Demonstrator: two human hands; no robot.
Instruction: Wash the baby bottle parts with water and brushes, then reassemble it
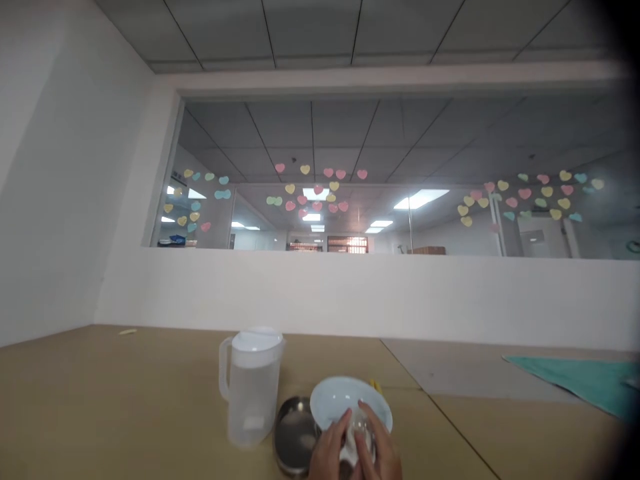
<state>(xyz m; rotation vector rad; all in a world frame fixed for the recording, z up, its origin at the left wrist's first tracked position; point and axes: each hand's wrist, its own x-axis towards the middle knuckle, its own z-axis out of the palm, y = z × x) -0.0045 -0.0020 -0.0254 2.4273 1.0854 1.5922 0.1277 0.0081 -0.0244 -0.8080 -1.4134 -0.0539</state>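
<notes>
My left hand (329, 450) and my right hand (381, 451) are close together at the bottom of the view. Between their curled fingers is a small clear, shiny object with white on it (359, 425); its exact kind is hard to make out. It is held over the near edge of a pale, wide bowl (336, 395), which appears tilted. To the left of my hands sits a round metal pan (296, 435). Farther left stands a translucent white lidded pitcher (253, 393) with its handle on the left.
The brown tabletop (125, 407) reaches back to a white wall with a long window. Behind the bowl a bit of something yellow (375, 385) shows. A teal cloth (575, 380) lies at the right, and a small pale piece (128, 331) lies at the back left.
</notes>
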